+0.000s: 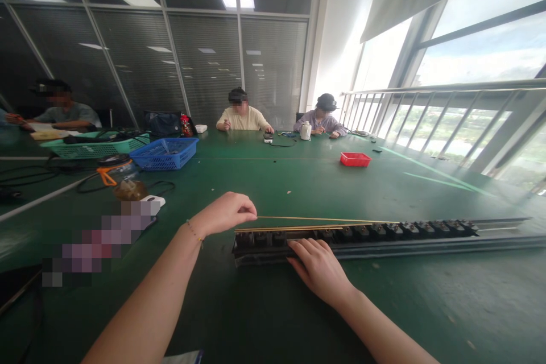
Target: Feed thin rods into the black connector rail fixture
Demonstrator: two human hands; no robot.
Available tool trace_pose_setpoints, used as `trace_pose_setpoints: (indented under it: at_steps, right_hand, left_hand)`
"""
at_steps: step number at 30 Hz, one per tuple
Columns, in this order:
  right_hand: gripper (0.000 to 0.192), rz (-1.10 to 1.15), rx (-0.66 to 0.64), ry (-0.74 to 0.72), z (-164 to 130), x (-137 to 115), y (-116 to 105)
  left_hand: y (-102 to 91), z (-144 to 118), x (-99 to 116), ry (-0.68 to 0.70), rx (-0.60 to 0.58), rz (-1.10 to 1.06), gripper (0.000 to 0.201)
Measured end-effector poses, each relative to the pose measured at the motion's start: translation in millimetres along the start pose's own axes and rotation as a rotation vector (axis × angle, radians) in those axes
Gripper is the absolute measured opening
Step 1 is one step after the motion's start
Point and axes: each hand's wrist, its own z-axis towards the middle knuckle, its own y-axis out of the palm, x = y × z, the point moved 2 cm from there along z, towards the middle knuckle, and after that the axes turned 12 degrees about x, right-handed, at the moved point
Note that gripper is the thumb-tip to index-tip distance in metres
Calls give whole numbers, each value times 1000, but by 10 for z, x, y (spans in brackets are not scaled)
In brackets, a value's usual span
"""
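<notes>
Head view: the left hand (225,213) pinches 1 end of a thin brass strip (324,219) above a long black rail of sockets (375,233) on the green table (273,307); the right hand (318,264) lies flat, steadying the rail. Seating the strip seems underway; next needs careful alignment along the sockets.

Bare forearms; thin, perhaps beaded bracelet (194,231).
</notes>
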Motion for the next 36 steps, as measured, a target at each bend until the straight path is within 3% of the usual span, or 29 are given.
trace_pose_setpoints:
  at_steps: [3,6,13,18,30,33,36]
  right_hand:
    - [24,-5,3,0,-2,2,1]
    - [23,-12,8,-1,2,-2,-5]
    - [23,-14,1,9,3,-14,-14]
    - [23,-9,-4,12,8,-13,-9]
    - [23,-8,9,13,-8,-11,7]
    - [23,-10,9,13,-5,-9,4]
    - [23,-9,8,10,1,-2,2]
  left_hand:
    - [-8,36,-101,16,170,110,28]
    - [94,72,-280,-19,237,201,28]
    - [537,80,-655,-125,141,232,24]
    - [704,43,-807,-179,100,226,22]
    - [727,7,-904,-226,164,194,28]
    - [598,39,-841,-245,226,167,30]
    - [337,66,-677,-248,283,68,33]
